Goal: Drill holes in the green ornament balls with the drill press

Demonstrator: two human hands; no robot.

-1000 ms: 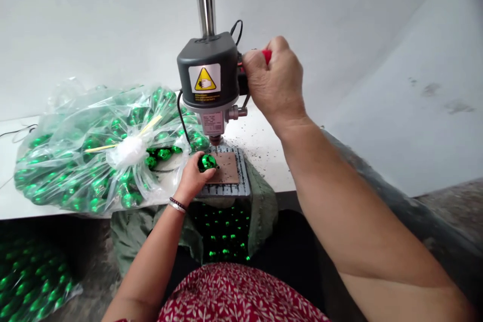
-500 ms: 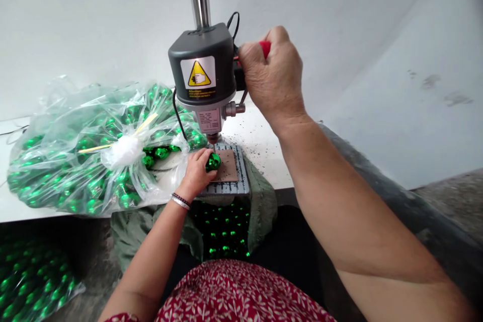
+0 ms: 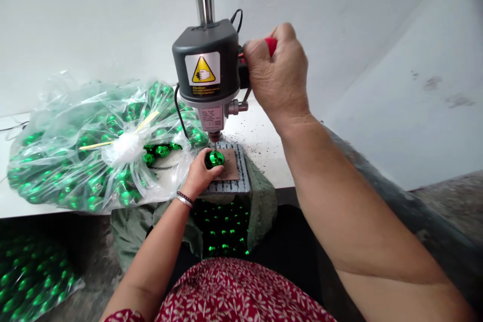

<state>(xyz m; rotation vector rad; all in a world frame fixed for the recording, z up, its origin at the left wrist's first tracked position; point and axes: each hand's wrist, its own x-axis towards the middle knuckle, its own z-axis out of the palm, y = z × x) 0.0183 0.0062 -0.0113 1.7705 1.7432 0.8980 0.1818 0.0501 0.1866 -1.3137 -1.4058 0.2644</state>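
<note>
My left hand (image 3: 201, 171) grips a shiny green ball (image 3: 216, 159) between thumb and fingers, over a brown board (image 3: 231, 166) on the grey slotted base (image 3: 243, 183). Directly above the ball is the drill press (image 3: 207, 68), its thin bit reaching down to the top of the ball. My right hand (image 3: 279, 73) is wrapped round the red-tipped handle (image 3: 270, 46) at the right side of the drill head.
A clear plastic bag (image 3: 128, 148) of green balls lies on the white table (image 3: 269, 156) at left. Another bag (image 3: 33, 282) sits low at left. More green balls (image 3: 225, 226) fill a cloth-edged opening below the base. Dark shavings dot the table.
The green ball has shifted slightly right and up in my left hand's grip and now sits under the bit. The view has shifted a little. My right hand still holds the handle.
</note>
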